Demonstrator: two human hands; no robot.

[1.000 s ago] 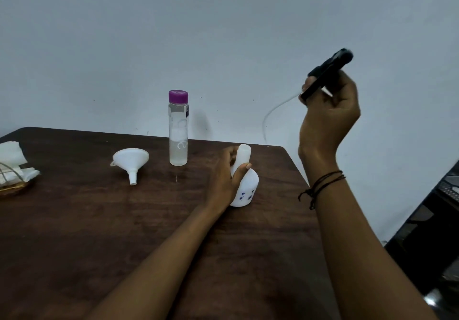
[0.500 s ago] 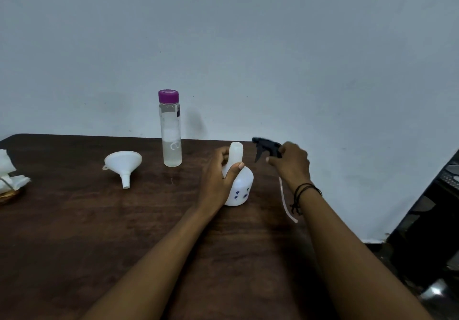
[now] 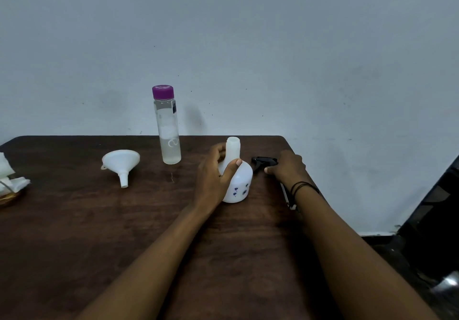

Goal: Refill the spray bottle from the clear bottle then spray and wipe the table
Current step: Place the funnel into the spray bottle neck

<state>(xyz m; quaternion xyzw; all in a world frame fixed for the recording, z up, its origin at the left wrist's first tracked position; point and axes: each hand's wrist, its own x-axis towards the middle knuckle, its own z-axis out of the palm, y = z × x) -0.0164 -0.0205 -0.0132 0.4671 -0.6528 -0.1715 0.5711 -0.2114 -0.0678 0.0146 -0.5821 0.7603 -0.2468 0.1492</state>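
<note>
Spray bottle (image 3: 238, 180) (blue marks, unreadable) gripped by left hand (image 3: 213, 175); right hand (image 3: 288, 168) holds sprayer head (image 3: 264, 162)

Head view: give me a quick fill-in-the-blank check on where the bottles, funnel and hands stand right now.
1. The clear bottle is closed by a ____ cap.
2. The left hand grips the white spray bottle, whose neck is ____.
3. The right hand rests on the black ____ lying on the table.
4. The white funnel lies to the ____ of the clear bottle.

Missing words: purple; open; spray head; left
</note>
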